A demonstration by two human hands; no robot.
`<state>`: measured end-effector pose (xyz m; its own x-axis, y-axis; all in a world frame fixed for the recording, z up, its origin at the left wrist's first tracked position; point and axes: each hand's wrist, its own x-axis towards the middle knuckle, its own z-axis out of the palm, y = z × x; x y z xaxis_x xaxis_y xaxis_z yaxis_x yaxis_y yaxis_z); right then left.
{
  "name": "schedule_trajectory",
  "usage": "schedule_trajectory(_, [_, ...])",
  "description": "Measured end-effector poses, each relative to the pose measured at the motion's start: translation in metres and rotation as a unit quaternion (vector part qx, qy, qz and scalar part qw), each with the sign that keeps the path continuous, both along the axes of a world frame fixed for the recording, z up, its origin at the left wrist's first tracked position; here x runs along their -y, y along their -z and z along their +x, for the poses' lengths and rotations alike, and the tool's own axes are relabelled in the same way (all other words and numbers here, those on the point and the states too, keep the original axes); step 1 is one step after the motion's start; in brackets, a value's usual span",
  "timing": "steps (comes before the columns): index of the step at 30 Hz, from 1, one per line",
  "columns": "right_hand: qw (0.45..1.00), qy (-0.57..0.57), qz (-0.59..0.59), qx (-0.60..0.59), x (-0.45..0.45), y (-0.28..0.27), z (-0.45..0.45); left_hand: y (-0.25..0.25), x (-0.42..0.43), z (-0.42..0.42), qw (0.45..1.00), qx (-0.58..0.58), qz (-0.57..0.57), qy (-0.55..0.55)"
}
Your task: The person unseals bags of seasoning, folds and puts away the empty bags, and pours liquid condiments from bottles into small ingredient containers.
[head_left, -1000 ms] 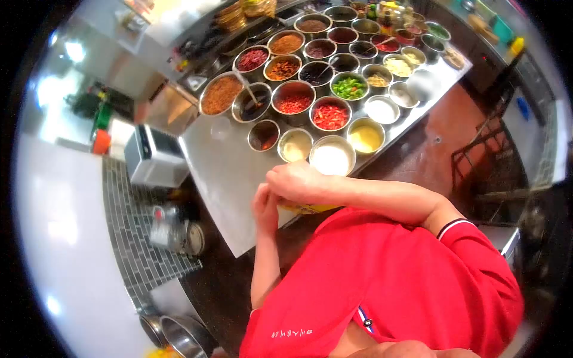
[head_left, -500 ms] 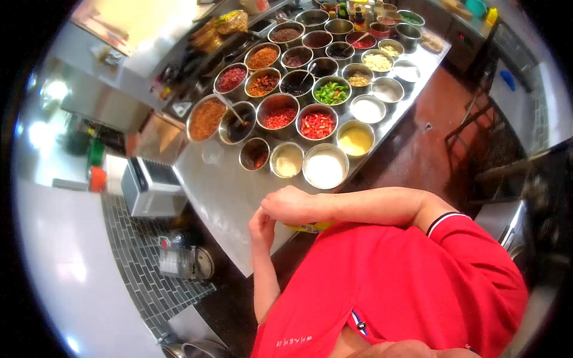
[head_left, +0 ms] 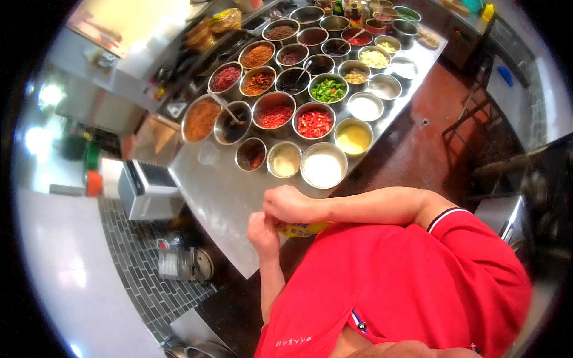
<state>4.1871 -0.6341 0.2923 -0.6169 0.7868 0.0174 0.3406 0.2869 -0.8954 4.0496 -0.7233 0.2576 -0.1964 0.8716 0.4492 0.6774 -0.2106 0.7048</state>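
My right hand (head_left: 289, 204) is closed, fingers curled down, at the near edge of the steel table. Just below and to its left is my left hand (head_left: 262, 234), also closed in a fist-like pinch. The two hands almost touch. Between and under them shows a yellow printed packet (head_left: 299, 229), mostly hidden by my right forearm and my red shirt. Both hands appear to grip its upper edge; the fingertips are hidden. Nearest to my hands on the table are a bowl of white contents (head_left: 324, 166) and a bowl of pale paste (head_left: 284, 160).
Several steel bowls cover the table (head_left: 209, 185), among them chopped red peppers (head_left: 314, 123), green peppers (head_left: 328, 90) and a yellow liquid (head_left: 353, 137). A spoon (head_left: 225, 108) rests in a dark bowl. A white appliance (head_left: 149, 190) and a clear plastic jug (head_left: 174, 262) stand left.
My left hand has closed up and turned, from loosely bent fingers to a fist. My right hand has shifted only slightly. More of the yellow packet shows now. The view has moved a little.
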Motion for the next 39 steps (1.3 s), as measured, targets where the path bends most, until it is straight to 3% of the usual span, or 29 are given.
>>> schedule_trajectory(1, [1.0,0.008,-0.004,-0.004,0.002,-0.001,0.0,0.0,0.001,0.0,1.0,-0.002,0.005,-0.003])
schedule_trajectory(4, [0.991,-0.106,-0.042,0.065,-0.009,-0.016,0.009,0.006,0.003,-0.016,0.998,-0.021,-0.048,0.044])
schedule_trajectory(7, [0.973,-0.187,0.033,0.129,-0.015,-0.036,0.011,0.007,0.003,-0.026,0.986,0.102,-0.094,0.088])
schedule_trajectory(10, [0.953,-0.267,0.041,0.136,-0.024,-0.049,0.005,0.003,-0.001,-0.042,0.979,0.134,-0.097,0.12])
schedule_trajectory(16, [0.965,-0.227,0.09,0.092,-0.025,-0.026,-0.013,-0.004,-0.017,-0.07,0.965,0.113,-0.185,0.145])
schedule_trajectory(19, [0.968,-0.215,0.091,0.091,-0.021,-0.026,-0.014,-0.001,-0.016,-0.068,0.934,0.238,-0.224,0.144])
schedule_trajectory(23, [0.971,-0.201,0.076,0.103,-0.02,-0.028,-0.021,0.001,-0.012,-0.065,0.961,0.187,-0.139,0.149])
schedule_trajectory(28, [0.99,-0.138,-0.008,0.017,-0.014,-0.008,-0.022,0.001,-0.007,-0.048,0.978,0.169,-0.054,0.112])
schedule_trajectory(35, [0.981,-0.074,-0.176,-0.043,-0.013,0.025,-0.031,0.008,-0.005,-0.044,0.974,0.202,-0.061,0.084])
schedule_trajectory(39, [0.984,-0.115,-0.132,-0.04,-0.019,0.029,-0.031,0.014,-0.008,-0.051,0.967,0.223,-0.081,0.091])
